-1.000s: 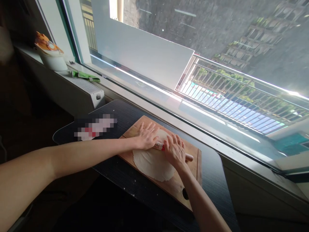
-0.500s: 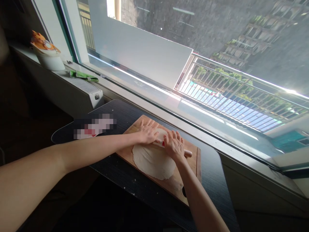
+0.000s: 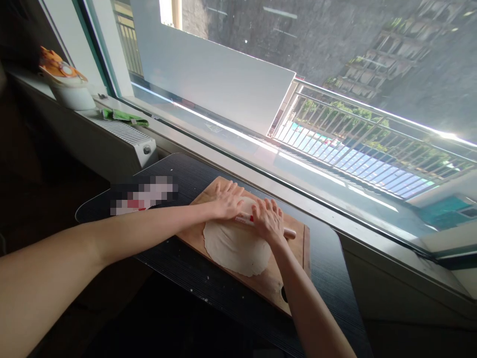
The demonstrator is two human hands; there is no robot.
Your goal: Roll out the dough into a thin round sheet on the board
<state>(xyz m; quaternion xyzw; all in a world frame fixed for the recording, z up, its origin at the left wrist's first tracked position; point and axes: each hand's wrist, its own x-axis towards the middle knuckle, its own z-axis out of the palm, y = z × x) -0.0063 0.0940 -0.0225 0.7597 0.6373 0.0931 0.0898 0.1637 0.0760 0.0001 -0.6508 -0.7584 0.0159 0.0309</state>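
Observation:
A wooden rolling pin (image 3: pixel 289 233) lies across a broad, thin sheet of dough (image 3: pixel 236 248) on a wooden cutting board (image 3: pixel 303 243). My left hand (image 3: pixel 228 201) rests over the pin's far-left part, palm down with its fingers stretched out and spread. Over the right part lies my right hand (image 3: pixel 269 219), also palm down, fingers extended forward and slightly apart. Between the hands a white and red patch shows on the pin. Its right handle sticks out past my right hand; the left end is hidden under my left hand. The dough's near edge is uneven.
The board sits on a dark table (image 3: pixel 328 278) beside a window sill. A blurred-out pale and red item (image 3: pixel 145 196) lies on the table's left. Beyond are a radiator (image 3: pixel 137 149), a green cloth (image 3: pixel 124 117) and a white container (image 3: pixel 72 92) with something orange on top.
The rolling pin has turned slightly under my palms, so its red and white patch looks different. My hands keep nearly the same place on it. The whole view has shifted a little.

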